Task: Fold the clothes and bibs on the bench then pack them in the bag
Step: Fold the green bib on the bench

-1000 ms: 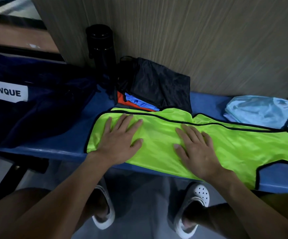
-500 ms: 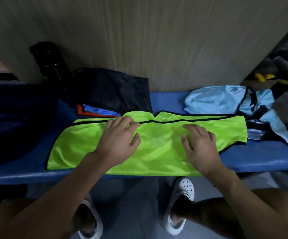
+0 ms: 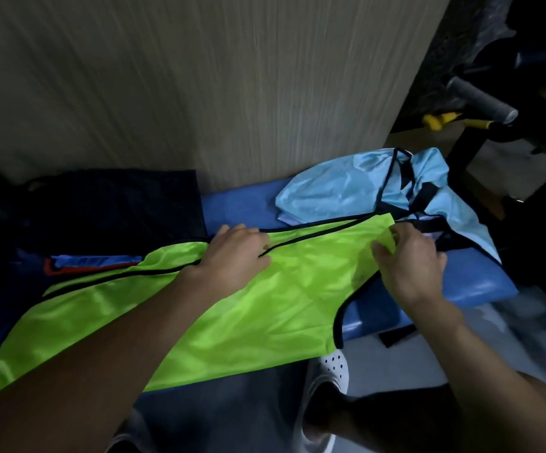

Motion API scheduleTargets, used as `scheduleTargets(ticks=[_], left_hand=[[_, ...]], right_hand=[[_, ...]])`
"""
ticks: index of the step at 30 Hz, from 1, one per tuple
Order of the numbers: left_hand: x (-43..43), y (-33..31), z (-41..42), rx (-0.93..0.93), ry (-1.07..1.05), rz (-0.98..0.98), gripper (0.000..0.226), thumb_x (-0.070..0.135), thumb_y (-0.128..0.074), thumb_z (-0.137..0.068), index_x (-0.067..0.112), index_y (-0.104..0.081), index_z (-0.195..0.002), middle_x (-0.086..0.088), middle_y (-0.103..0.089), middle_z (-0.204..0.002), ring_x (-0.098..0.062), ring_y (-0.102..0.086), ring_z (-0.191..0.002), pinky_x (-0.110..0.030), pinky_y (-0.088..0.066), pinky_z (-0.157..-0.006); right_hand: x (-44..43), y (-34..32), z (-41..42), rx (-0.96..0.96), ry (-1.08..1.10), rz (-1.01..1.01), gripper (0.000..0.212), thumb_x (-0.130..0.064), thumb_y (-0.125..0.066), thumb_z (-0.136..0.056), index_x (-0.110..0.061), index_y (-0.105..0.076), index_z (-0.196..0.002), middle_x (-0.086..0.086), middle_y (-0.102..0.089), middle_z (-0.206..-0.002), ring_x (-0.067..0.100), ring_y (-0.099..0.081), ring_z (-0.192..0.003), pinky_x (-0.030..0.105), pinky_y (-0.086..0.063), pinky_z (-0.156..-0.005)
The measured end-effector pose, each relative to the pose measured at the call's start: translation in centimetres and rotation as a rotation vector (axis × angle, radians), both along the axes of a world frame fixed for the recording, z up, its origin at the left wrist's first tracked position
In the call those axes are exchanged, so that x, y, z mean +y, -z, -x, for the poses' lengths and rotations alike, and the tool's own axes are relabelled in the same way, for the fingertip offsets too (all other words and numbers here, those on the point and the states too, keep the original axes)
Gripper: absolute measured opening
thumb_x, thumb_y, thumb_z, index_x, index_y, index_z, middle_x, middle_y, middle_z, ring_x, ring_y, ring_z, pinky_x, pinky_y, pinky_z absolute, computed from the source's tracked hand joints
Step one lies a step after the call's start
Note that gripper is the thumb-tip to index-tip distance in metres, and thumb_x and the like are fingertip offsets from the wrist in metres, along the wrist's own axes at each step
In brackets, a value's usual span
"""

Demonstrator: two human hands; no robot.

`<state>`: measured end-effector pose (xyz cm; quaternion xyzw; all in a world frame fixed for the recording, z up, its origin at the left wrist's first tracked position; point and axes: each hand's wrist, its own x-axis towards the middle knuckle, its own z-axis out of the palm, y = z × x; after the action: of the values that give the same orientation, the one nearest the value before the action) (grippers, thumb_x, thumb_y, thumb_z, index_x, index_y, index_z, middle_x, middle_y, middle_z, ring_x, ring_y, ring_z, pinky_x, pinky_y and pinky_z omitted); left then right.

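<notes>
A neon green bib (image 3: pixel 219 308) with black trim lies folded lengthwise along the blue bench (image 3: pixel 480 282). My left hand (image 3: pixel 235 253) rests on its far edge near the middle, fingers curled over the black trim. My right hand (image 3: pixel 405 256) pinches the bib's right end between thumb and fingers, lifting that corner slightly. Behind the green bib sits a stack of folded clothes: a dark garment (image 3: pixel 118 204) on top, with blue and red ones (image 3: pixel 92 261) under it. A crumpled light blue bib (image 3: pixel 346 188) with black trim lies at the bench's right end.
A wood-grain wall panel (image 3: pixel 199 76) rises right behind the bench. Dark gym equipment with a grey padded roller (image 3: pixel 480 96) and yellow parts stands to the right. My legs and white clogs (image 3: pixel 330 371) are below the bench's front edge.
The view has swung right. My left hand slid to the bib's far edge. My right hand left its flat press and took hold of the bib's right end.
</notes>
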<state>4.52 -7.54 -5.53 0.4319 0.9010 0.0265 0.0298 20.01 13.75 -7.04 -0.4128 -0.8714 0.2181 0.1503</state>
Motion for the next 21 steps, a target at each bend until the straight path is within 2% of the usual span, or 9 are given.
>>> scheduleTargets(ticks=[4, 6, 9, 11, 14, 16, 17, 19, 21], left_hand=[[0.0, -0.2, 0.2, -0.033, -0.025, -0.055, 0.014, 0.032, -0.053, -0.1, 0.024, -0.064, -0.099, 0.007, -0.065, -0.103, -0.019, -0.055, -0.104, -0.036, -0.033, -0.091], [0.1, -0.4, 0.4, -0.03, -0.037, -0.067, 0.013, 0.031, -0.048, -0.102, 0.023, -0.057, -0.097, 0.004, -0.068, -0.097, -0.022, -0.059, -0.098, -0.039, -0.034, -0.091], [0.4, -1.0, 0.6, 0.038, -0.036, -0.114, 0.011, 0.028, -0.042, -0.105, 0.022, -0.044, -0.096, -0.003, -0.069, -0.084, -0.03, -0.063, -0.086, -0.043, -0.036, -0.089], [0.9, -1.2, 0.7, -0.023, -0.04, -0.182, 0.008, 0.024, -0.043, -0.105, 0.018, -0.046, -0.101, -0.004, -0.067, -0.087, -0.032, -0.062, -0.086, -0.044, -0.04, -0.088], [1.5, -0.7, 1.1, -0.181, -0.043, -0.157, 0.009, 0.02, -0.046, -0.103, 0.019, -0.053, -0.109, -0.002, -0.057, -0.106, -0.028, -0.057, -0.104, -0.044, -0.041, -0.091], [1.4, -0.3, 1.1, -0.172, -0.049, -0.082, 0.022, 0.023, -0.045, -0.104, 0.023, -0.058, -0.122, -0.001, -0.052, -0.117, -0.024, -0.051, -0.115, -0.042, -0.036, -0.097], [1.1, 0.0, 1.0, -0.122, -0.047, -0.059, 0.028, 0.025, -0.046, -0.104, 0.025, -0.057, -0.129, 0.0, -0.051, -0.122, -0.023, -0.048, -0.119, -0.042, -0.035, -0.1], [0.1, 0.3, 0.4, 0.002, -0.003, -0.105, 0.035, 0.024, -0.053, -0.1, 0.023, -0.056, -0.135, 0.001, -0.053, -0.126, -0.025, -0.047, -0.119, -0.041, -0.034, -0.097], [-1.7, 0.6, -0.6, 0.091, 0.06, -0.243, 0.035, 0.014, -0.06, -0.091, 0.018, -0.064, -0.126, -0.002, -0.059, -0.118, -0.027, -0.051, -0.109, -0.04, -0.036, -0.088]], right_hand=[[0.5, 0.2, 0.5, 0.057, 0.008, -0.065, 0.013, -0.023, -0.055, -0.093, -0.012, -0.061, -0.093, 0.008, -0.061, -0.09, 0.036, -0.05, -0.1, 0.043, -0.029, -0.085], [0.9, 0.3, 0.5, 0.082, 0.013, -0.044, 0.014, -0.022, -0.052, -0.094, -0.016, -0.054, -0.081, 0.003, -0.052, -0.078, 0.035, -0.049, -0.093, 0.042, -0.027, -0.082], [1.5, 0.7, 0.1, 0.114, 0.033, -0.019, 0.014, -0.021, -0.051, -0.096, -0.015, -0.054, -0.083, -0.002, -0.046, -0.068, 0.033, -0.049, -0.087, 0.04, -0.023, -0.08], [1.8, 0.9, 0.0, 0.117, 0.039, -0.006, 0.014, -0.021, -0.051, -0.097, -0.016, -0.054, -0.084, -0.004, -0.044, -0.065, 0.034, -0.05, -0.086, 0.039, -0.022, -0.08], [1.6, 0.7, 0.0, 0.074, 0.04, -0.038, 0.01, -0.023, -0.052, -0.096, -0.015, -0.058, -0.094, 0.003, -0.056, -0.08, 0.036, -0.05, -0.097, 0.042, -0.025, -0.084], [1.0, 0.4, 0.0, 0.021, 0.034, -0.158, 0.023, -0.024, -0.059, -0.092, -0.012, -0.058, -0.112, 0.013, -0.057, -0.108, 0.036, -0.044, -0.108, 0.046, -0.027, -0.09], [0.4, 0.2, 0.1, 0.029, -0.003, -0.228, 0.031, -0.024, -0.062, -0.089, -0.011, -0.057, -0.117, 0.015, -0.054, -0.114, 0.036, -0.043, -0.11, 0.047, -0.028, -0.091], [-1.1, -0.4, 0.4, 0.088, -0.175, -0.308, 0.033, -0.022, -0.066, -0.086, -0.011, -0.058, -0.115, 0.014, -0.055, -0.111, 0.037, -0.046, -0.106, 0.046, -0.031, -0.087], [-3.1, -0.5, 1.0, 0.126, -0.409, -0.282, 0.027, -0.028, -0.061, -0.088, -0.012, -0.062, -0.111, 0.008, -0.06, -0.104, 0.033, -0.052, -0.101, 0.043, -0.035, -0.084]])
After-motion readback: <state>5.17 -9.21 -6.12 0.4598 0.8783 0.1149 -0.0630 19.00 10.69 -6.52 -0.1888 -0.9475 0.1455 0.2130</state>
